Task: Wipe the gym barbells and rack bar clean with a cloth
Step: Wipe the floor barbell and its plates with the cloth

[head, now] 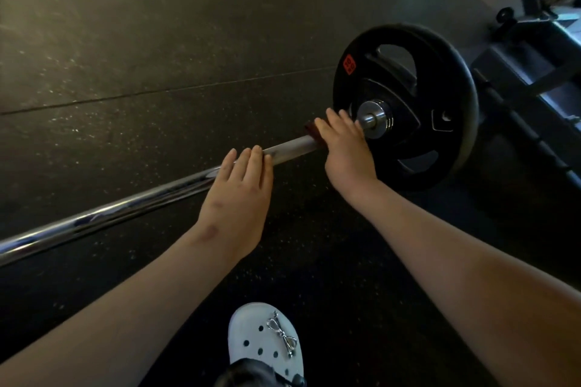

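Note:
A chrome barbell (119,210) lies across the dark rubber floor, running from the lower left up to a black weight plate (408,97) at the right. My left hand (239,195) rests on the bar with its fingers laid straight over it. My right hand (345,148) grips a dark reddish cloth (311,132) wrapped round the bar just before the plate's steel collar (374,118). Only a small edge of the cloth shows past my fingers.
A grey metal bench or rack frame (528,72) stands behind the plate at the right. My foot in a white clog (267,342) is on the floor below my arms. Black rubber flooring (157,41) with a seam spreads to the left and beyond.

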